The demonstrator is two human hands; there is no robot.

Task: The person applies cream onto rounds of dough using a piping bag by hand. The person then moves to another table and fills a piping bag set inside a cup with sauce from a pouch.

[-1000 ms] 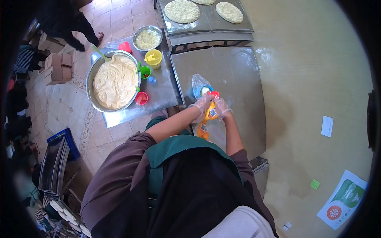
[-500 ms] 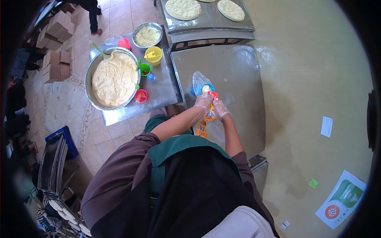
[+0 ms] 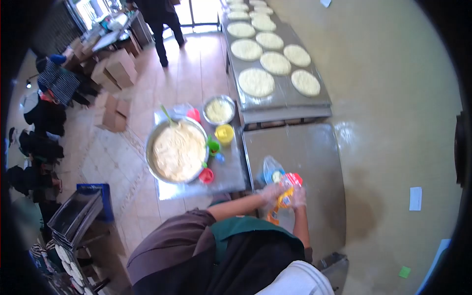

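Note:
My left hand, in a clear plastic glove, is closed on the left side of an orange and red printed plastic packet. On the packet's other side, my right hand is also gloved and closed on it. The packet's red part spreads out above my fingers, and an orange strip hangs below my left hand. Just beyond my hands, on the metal table, stands a blue container with a clear plastic bag around it and something pale inside. Some blur hides the exact finger positions.
Left stands a side table with a large bowl of creamy batter, a bowl of grated white food, a yellow container and small cups. Flat dough rounds cover the far table. A person stands beyond.
The view has tilted upward, showing more of the far table and room. More of the packet's red part now shows above my fingers. Both hands still hold the packet beside the blue container.

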